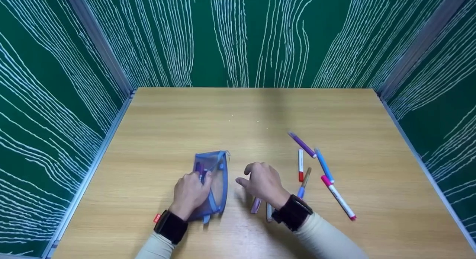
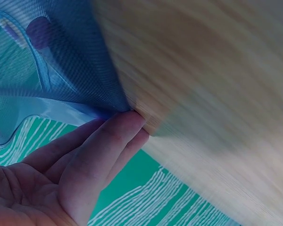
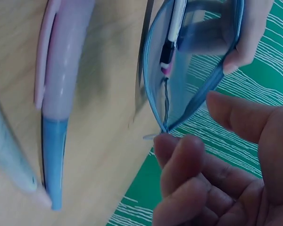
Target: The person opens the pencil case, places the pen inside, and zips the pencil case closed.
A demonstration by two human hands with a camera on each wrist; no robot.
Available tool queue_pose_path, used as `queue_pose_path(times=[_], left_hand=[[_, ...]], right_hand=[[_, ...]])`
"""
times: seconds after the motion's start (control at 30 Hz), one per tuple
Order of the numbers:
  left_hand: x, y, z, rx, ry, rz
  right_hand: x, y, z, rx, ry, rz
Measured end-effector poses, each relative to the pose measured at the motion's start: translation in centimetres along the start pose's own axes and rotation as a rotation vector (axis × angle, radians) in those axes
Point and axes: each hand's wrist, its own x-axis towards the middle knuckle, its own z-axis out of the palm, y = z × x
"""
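A blue mesh pencil pouch [image 1: 220,181] lies left of centre, its zipped mouth spread apart in the right wrist view. My left hand [image 1: 190,192] grips its side, with the thumb at the rim and the fingers [image 2: 104,146] along the outside. Inside the pouch a purple pen [image 1: 199,166] shows, and a white marker [image 3: 176,23] with a dark and pink end. Just right of the pouch, my right hand [image 1: 264,182] hovers with thumb and fingers apart, holding nothing. Below it lie a lilac pen [image 1: 256,205] and a pale pen [image 1: 269,213], partly hidden by the wrist.
To the right lie a purple marker [image 1: 302,144], a white-and-red marker [image 1: 301,166], a blue marker [image 1: 324,166], a brown-and-blue pen [image 1: 305,181] and a white-and-pink marker [image 1: 338,197]. Green walls [image 1: 200,39] with white lines enclose the wooden table [image 1: 186,117] on three sides.
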Motion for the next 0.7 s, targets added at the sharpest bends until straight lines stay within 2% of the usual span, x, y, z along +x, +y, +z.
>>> queue_pose_path(times=[0.2,0.33,0.7], left_hand=[[-0.1,0.1,-0.1,-0.005,-0.003,-0.005],[-0.1,0.2,-0.1,-0.001,-0.007,-0.009],[-0.1,0.1,-0.1,-0.019,0.002,-0.006]], right_hand=[[-0.4,0.8,-0.8,-0.058,-0.011,0.063],[-0.6,1.5,-0.9,-0.108,0.000,0.067],[-1.2,2.9,0.4,-0.287,-0.017,0.078]])
